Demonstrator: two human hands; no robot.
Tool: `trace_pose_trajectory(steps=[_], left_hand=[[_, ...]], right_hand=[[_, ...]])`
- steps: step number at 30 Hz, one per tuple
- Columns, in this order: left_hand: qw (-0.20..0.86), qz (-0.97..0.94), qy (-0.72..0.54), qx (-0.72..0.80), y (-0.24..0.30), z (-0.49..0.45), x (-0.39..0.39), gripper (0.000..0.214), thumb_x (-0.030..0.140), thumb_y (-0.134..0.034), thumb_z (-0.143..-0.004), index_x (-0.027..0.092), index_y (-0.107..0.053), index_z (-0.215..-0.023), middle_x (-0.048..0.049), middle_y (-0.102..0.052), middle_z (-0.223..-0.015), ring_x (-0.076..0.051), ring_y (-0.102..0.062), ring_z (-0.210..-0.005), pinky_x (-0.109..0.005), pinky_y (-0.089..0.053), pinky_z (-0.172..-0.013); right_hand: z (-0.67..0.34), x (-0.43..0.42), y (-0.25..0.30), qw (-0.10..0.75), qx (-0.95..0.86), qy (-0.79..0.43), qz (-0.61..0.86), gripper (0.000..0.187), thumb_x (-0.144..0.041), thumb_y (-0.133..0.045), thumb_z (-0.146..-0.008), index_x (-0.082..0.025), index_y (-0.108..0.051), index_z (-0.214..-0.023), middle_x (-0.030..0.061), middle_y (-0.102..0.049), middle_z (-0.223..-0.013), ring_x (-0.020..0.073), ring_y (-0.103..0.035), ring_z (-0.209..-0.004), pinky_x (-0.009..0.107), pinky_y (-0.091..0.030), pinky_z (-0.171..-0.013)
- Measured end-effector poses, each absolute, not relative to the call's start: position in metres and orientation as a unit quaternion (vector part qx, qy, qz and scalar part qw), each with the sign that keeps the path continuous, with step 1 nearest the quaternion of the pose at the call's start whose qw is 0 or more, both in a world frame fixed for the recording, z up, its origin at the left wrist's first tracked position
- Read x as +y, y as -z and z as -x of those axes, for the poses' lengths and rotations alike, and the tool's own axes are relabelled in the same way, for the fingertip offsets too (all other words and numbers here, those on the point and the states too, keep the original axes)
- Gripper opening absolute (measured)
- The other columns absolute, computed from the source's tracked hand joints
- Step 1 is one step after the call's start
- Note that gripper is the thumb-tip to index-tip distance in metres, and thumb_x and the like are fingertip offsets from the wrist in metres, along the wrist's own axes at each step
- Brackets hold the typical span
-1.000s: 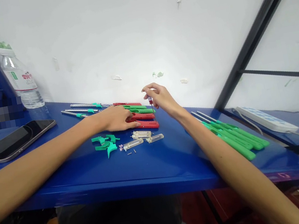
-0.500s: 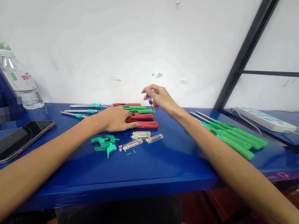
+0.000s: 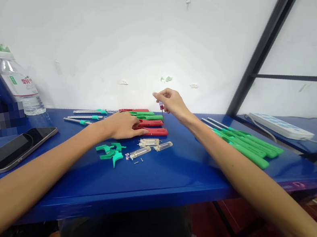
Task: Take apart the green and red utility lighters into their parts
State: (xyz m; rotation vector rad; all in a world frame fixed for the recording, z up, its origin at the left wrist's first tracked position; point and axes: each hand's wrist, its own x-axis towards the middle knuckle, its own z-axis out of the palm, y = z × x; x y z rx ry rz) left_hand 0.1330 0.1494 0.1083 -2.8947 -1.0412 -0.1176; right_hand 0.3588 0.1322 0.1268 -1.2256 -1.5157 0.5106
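Note:
My right hand (image 3: pixel 172 103) pinches a small screwdriver (image 3: pixel 161 105) by its handle, with the thin shaft pointing down near the ends of the red casings. My left hand (image 3: pixel 125 125) is closed over a red lighter casing (image 3: pixel 157 131), its thumb along the near side and its other fingertips partly hidden. Behind that lie another red casing (image 3: pixel 156 123), a green casing (image 3: pixel 150 116) and a further red one (image 3: pixel 134 109), with metal tubes reaching left. Nearer me are several green triggers (image 3: pixel 116 157) and clear fuel tanks (image 3: pixel 140 152), plus tiny metal pins (image 3: pixel 136 162).
Several green long-nosed lighters (image 3: pixel 245 144) lie at the right of the blue table (image 3: pixel 157 180). A phone (image 3: pixel 13 150) and a water bottle (image 3: pixel 22 85) stand left. At the far right is a white power strip (image 3: pixel 281 125). A white wall rises behind.
My right hand has lifted the screwdriver slightly and shifted it a little, its tip now higher against the casings' ends. My left hand stays put.

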Motion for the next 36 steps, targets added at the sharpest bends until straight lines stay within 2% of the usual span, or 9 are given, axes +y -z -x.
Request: trace_pose_trajectory(steps=[8, 13, 16, 19, 22, 36], left_hand=[[0.041, 0.940, 0.037, -0.337, -0.1080, -0.1330, 0.1501, 0.071, 0.080, -0.035, -0.102, 0.021, -0.069, -0.083, -0.0109, -0.072, -0.073, -0.023, -0.058, -0.058, -0.039, -0.036, -0.062], [0.036, 0.938, 0.034, -0.343, -0.1083, -0.1339, 0.1499, 0.071, 0.080, -0.036, -0.101, 0.021, -0.074, -0.091, -0.0112, -0.074, -0.076, -0.025, -0.061, -0.062, -0.039, -0.039, -0.066], [0.033, 0.937, 0.033, -0.346, -0.1081, -0.1336, 0.1503, 0.071, 0.081, -0.037, -0.100, 0.022, -0.076, -0.095, -0.0119, -0.076, -0.080, -0.026, -0.064, -0.066, -0.039, -0.039, -0.067], [0.036, 0.937, 0.031, -0.347, -0.1072, -0.1334, 0.1517, 0.073, 0.084, -0.036, -0.100, 0.022, -0.075, -0.091, -0.0112, -0.075, -0.077, -0.024, -0.062, -0.064, -0.038, -0.037, -0.065], [0.042, 0.936, 0.029, -0.348, -0.1068, -0.1337, 0.1532, 0.075, 0.085, -0.035, -0.101, 0.022, -0.072, -0.082, -0.0113, -0.073, -0.073, -0.023, -0.060, -0.061, -0.038, -0.036, -0.063], [0.035, 0.938, 0.020, -0.343, -0.1065, -0.1330, 0.1540, 0.073, 0.080, -0.035, -0.104, 0.021, -0.065, -0.074, -0.0097, -0.072, -0.070, -0.022, -0.059, -0.059, -0.039, -0.038, -0.064]], right_hand=[[-0.3580, 0.1319, -0.1272, 0.533, -0.637, -0.225, 0.510, 0.020, -0.032, -0.068, -0.106, -0.024, -0.054, -0.093, 0.0018, -0.078, -0.084, 0.0107, -0.050, -0.055, 0.025, -0.039, -0.054], [-0.3558, 0.1298, -0.1264, 0.522, -0.652, -0.229, 0.500, 0.015, -0.034, -0.066, -0.108, -0.024, -0.064, -0.097, -0.0002, -0.075, -0.079, 0.0110, -0.050, -0.053, 0.025, -0.038, -0.052], [-0.3554, 0.1301, -0.1257, 0.519, -0.660, -0.228, 0.493, 0.024, -0.038, -0.062, -0.111, -0.023, -0.068, -0.094, 0.0013, -0.075, -0.080, 0.0106, -0.050, -0.054, 0.025, -0.037, -0.050], [-0.3555, 0.1320, -0.1253, 0.522, -0.661, -0.226, 0.490, 0.033, -0.040, -0.055, -0.115, -0.022, -0.069, -0.091, 0.0019, -0.075, -0.079, 0.0102, -0.049, -0.052, 0.025, -0.037, -0.049], [-0.3555, 0.1335, -0.1254, 0.524, -0.659, -0.229, 0.490, 0.034, -0.036, -0.051, -0.117, -0.021, -0.069, -0.092, 0.0020, -0.074, -0.079, 0.0104, -0.049, -0.052, 0.025, -0.036, -0.048], [-0.3536, 0.1304, -0.1267, 0.518, -0.664, -0.231, 0.488, 0.031, -0.034, -0.056, -0.115, -0.020, -0.069, -0.090, 0.0023, -0.073, -0.079, 0.0089, -0.046, -0.050, 0.026, -0.036, -0.048]])
